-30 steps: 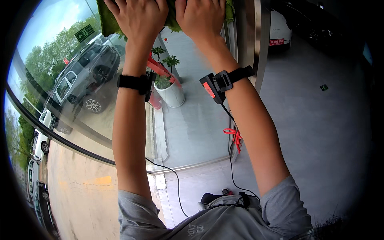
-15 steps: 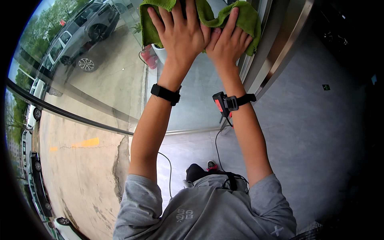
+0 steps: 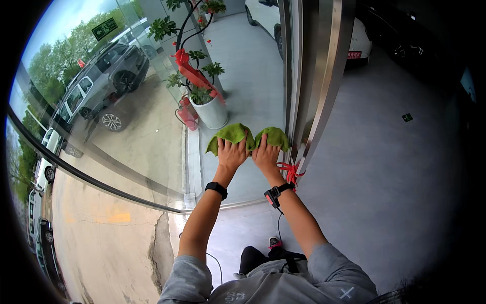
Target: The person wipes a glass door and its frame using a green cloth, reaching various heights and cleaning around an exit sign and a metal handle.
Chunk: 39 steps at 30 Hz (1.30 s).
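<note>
Can't see your palms, so no clue if the fingers of your left hand and right hand grip the green cloth or just press. It's on the glass pane, near its right edge. White planter behind; grey floor right, murky up top.

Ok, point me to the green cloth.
In the head view, the green cloth is near centre, under the left hand and right hand, just below the white planter.
</note>
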Tool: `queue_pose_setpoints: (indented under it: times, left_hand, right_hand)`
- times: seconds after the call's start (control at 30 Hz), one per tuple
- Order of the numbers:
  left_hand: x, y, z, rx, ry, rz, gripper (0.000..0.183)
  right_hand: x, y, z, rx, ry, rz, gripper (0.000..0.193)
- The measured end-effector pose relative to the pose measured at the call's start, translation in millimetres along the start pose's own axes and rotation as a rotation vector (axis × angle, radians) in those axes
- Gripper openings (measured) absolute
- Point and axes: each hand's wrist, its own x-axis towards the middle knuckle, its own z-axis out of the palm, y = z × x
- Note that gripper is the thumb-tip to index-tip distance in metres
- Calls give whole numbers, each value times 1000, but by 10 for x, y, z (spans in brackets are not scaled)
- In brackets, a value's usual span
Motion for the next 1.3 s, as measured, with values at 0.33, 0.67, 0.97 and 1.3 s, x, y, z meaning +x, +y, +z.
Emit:
queue_pose_setpoints:
  times: [0.33, 0.67, 0.97, 1.3]
  left_hand:
    - [216, -535, -614, -116, 9, -27, 51]
    - [1749, -1722, -1709, 15, 365, -190, 63]
    - [1939, -2760, -2017, 104, 473, -116, 63]
    - [1302, -3720, -2231, 97, 459, -83, 59]
  right_hand:
    - [467, -424, -167, 138, -59, -23, 62]
    - [2910, -1373, -807, 155, 256, -206, 64]
    - [3659, -2222, -624, 95, 297, -487, 70]
    - [3584, -3217, -242, 135, 341, -586, 72]
